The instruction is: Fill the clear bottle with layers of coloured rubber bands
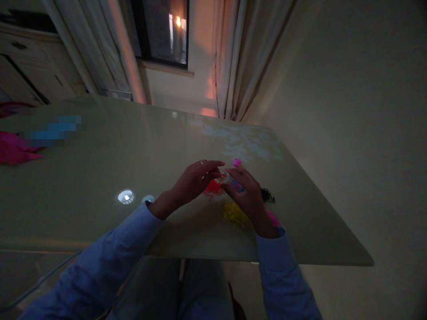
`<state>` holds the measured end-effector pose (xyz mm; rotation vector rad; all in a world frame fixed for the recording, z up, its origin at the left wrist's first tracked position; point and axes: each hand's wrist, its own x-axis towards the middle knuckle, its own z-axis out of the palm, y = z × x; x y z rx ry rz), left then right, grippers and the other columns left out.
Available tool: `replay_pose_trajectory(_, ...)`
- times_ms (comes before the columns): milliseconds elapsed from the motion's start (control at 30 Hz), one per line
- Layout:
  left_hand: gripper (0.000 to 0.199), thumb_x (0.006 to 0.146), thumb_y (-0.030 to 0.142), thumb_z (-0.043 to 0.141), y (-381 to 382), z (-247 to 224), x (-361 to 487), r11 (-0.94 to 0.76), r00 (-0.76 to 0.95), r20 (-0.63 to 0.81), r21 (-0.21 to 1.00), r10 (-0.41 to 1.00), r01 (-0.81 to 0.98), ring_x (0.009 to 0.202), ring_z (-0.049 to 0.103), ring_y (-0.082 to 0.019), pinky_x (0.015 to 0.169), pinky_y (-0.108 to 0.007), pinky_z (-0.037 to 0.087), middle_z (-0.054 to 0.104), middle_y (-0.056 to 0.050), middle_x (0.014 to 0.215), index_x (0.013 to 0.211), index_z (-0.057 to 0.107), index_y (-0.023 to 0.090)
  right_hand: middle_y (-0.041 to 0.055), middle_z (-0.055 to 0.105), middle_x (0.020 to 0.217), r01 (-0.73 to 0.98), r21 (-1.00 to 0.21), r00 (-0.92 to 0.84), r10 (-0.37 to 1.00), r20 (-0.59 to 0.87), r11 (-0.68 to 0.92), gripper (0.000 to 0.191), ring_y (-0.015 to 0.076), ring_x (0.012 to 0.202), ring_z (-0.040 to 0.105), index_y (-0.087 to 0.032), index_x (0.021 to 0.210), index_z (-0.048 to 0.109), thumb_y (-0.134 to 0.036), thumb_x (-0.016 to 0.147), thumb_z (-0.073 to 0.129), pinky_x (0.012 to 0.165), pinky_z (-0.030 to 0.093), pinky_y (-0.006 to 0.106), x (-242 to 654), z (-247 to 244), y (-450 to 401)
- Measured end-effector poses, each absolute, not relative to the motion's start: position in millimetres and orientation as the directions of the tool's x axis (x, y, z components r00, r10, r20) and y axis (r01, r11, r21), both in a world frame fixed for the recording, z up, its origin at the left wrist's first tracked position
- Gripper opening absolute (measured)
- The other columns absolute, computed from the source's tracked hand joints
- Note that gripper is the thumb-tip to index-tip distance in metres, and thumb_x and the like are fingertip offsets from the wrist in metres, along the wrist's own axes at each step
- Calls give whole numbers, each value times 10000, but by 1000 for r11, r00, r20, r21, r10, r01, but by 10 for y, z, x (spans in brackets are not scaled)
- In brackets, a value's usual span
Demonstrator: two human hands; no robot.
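Observation:
My left hand (195,180), with a ring on one finger, reaches in from the left, its fingertips closed at a small clear plastic bag (224,178). My right hand (247,190) grips the same bag from the right, thumb below and fingers above. Dim light blurs the bag's shape and what it holds. Just under the hands lies a heap of thin red bands (213,190). Blue and purple bands (236,185) show partly behind my right fingers. A yellow heap of bands (235,215) is below my right palm.
Around my right hand lie a bright pink piece (236,162), a black bundle (267,194) and pink strands (272,218) by the wrist. Pink cloth (16,149) and a blurred blue item (55,129) lie far left on the glossy table (133,151). A cable (43,278) hangs lower left.

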<state>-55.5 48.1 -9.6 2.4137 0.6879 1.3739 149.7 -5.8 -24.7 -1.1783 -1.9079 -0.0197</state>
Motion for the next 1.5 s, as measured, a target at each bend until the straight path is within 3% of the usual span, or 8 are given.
replay_pose_trajectory(333,168,965,236,631,468,-84,-510,-762,326,698,633,638,138,786,757,-145,714,-227,590,794,-54,890,1103,699,169,95,745,1126,697,-450,-156,731,665,558,389,250,1071,698,-252,1250,697,-376,885,747,941,574,401,1493,-224,-71)
replay_pose_trajectory(567,188,968,302,647,471,-68,-546,-779,290,724,600,626,183,790,725,-135,703,-226,569,773,-63,930,1089,693,167,89,749,1168,652,-528,-114,759,641,544,387,241,1089,697,-248,1230,703,-368,868,765,962,563,396,1481,-198,-92)
replay_pose_trajectory(700,338,950,404,668,461,-66,-590,-797,378,711,584,593,153,826,689,-150,683,-251,548,744,-89,1008,1190,645,166,89,750,1169,607,-608,-45,787,616,511,409,239,1036,707,-242,1216,708,-412,850,773,894,586,385,1474,-169,-112)
replay_pose_trajectory(933,671,796,507,813,439,-193,-600,-815,580,632,570,513,100,1142,664,-270,905,-406,564,674,-159,1286,1335,556,200,82,768,1155,547,-656,1,783,622,520,400,234,1020,719,-241,1181,725,-415,829,798,907,582,376,1452,-113,-145)
replay_pose_trajectory(1033,635,814,462,810,430,-240,-597,-826,561,649,550,515,122,1122,679,-261,924,-409,562,693,-158,1255,1324,559,178,85,776,1164,520,-653,-20,772,635,551,389,242,1069,724,-235,1171,735,-397,825,807,954,572,381,1442,-110,-151)
replay_pose_trajectory(1167,497,847,407,784,430,-249,-627,-824,526,661,546,535,153,966,707,-209,829,-350,576,729,-127,1140,1240,603,162,89,778,1176,499,-651,-61,773,632,572,415,248,1090,728,-236,1195,732,-412,826,805,992,562,394,1426,-120,-150)
replay_pose_trajectory(1500,430,846,401,774,492,-284,-917,-831,422,716,503,555,239,922,697,-197,742,-303,558,739,-116,1085,1179,640,166,97,776,1157,524,-637,-56,769,637,565,514,235,1027,733,-268,1290,674,-449,825,799,899,593,413,1512,-199,-68)
